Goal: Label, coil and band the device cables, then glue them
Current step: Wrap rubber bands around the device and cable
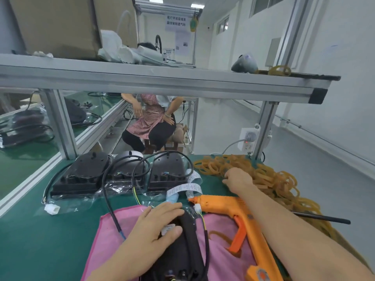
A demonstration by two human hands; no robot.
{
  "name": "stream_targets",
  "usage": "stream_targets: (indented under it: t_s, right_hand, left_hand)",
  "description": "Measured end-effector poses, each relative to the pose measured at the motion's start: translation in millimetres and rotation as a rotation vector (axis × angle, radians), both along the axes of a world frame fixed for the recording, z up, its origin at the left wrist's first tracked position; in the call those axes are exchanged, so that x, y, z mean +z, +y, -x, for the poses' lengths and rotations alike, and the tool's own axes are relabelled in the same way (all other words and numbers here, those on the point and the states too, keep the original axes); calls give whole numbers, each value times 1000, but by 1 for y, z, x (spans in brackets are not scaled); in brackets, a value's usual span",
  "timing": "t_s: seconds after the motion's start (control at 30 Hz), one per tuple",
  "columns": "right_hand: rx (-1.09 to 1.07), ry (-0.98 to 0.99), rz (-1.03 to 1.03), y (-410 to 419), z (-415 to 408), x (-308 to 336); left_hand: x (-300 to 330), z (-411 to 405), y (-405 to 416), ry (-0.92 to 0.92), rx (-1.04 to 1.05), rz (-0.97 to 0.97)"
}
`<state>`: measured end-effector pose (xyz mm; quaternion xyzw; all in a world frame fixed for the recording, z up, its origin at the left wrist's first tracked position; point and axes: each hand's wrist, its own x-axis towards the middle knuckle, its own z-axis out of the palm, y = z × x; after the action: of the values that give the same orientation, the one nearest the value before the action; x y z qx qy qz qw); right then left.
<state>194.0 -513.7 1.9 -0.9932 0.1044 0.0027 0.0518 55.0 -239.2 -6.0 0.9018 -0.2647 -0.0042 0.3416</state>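
Note:
A black device [186, 246] lies on a pink cloth [113, 236] at the near edge, its black cable [206, 250] looped beside it. My left hand [156, 226] holds the device and cable from above, thumb by a small white label. My right hand [237, 179] reaches into a heap of tan rubber bands [269, 179] at the right, fingers curled among them; whether it pinches a band is hidden. An orange glue gun [239, 216] lies under my right forearm. A strip of white labels [184, 188] lies behind the cloth.
Three more black devices [81, 175] in clear bags stand at the back of the green mat [50, 236], their cables looping forward to a white connector [52, 209]. An aluminium shelf [162, 82] spans overhead. A seated person [154, 122] is beyond the bench.

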Motion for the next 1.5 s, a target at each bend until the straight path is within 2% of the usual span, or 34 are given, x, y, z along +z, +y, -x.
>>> stream_targets:
  t_s: [0.17,0.23,0.3,0.37,0.4,0.47,0.5,0.63,0.73,0.87,0.93,0.97,1.0,1.07,1.13,1.17,1.2,1.23,1.27,1.3,1.37,1.4,1.5]
  right_hand:
    - [-13,-75,214,10,-12,-18]
    - [-34,-124,194,13,-10,-17]
    - [-99,-223,70,16,-2,-7]
    - [-153,-365,-177,18,12,8]
    - [-146,-411,-392,20,22,16]
    - [-24,-389,-868,36,50,32]
    - [62,-328,-1010,48,67,38]
    - [251,-49,-1239,90,115,41]
    - [317,15,-1488,100,132,44]
    - [518,119,-2046,101,140,45]
    - [619,226,-2194,99,139,46]
    - [656,298,-2171,96,139,49]
    - [660,367,-2054,93,136,52]
    - [629,508,-1574,85,130,61]
    - [581,547,-1057,83,122,73]
    - [565,530,-869,85,117,77]
    - [561,500,-742,88,112,78]
    - [552,467,-662,92,110,79]
    - [546,441,-612,95,108,79]
    - [550,404,-547,98,108,79]
    - [549,292,-355,91,107,76]
    - [512,246,-312,85,105,72]
    - [426,271,-364,77,104,56]
  left_hand:
    - [-9,-4,2,-34,-24,-27]
    - [-8,-3,4,-19,-12,108]
    - [-3,-3,6,42,66,323]
    - [4,-11,8,64,201,527]
    - [8,-17,9,41,268,572]
    - [18,-28,5,-6,335,567]
    - [22,-33,1,-12,319,546]
    - [33,-46,-27,6,97,399]
    - [32,-51,-31,-27,74,328]
    - [24,-36,-32,44,-36,455]
    - [33,-31,-37,126,-148,537]
    - [41,-34,-37,140,-186,529]
    - [50,-39,-36,103,-194,478]
    - [67,-52,-30,-21,-189,346]
    - [75,-56,-27,-247,-167,61]
    - [76,-55,-30,-343,-134,-46]
    - [75,-52,-32,-369,-94,-51]
    - [74,-49,-32,-299,-74,45]
    - [74,-47,-26,-154,-82,184]
    - [75,-45,-15,33,-128,298]
    - [72,-46,17,386,-221,397]
    - [68,-45,33,462,-193,388]
    - [47,-41,57,399,166,182]
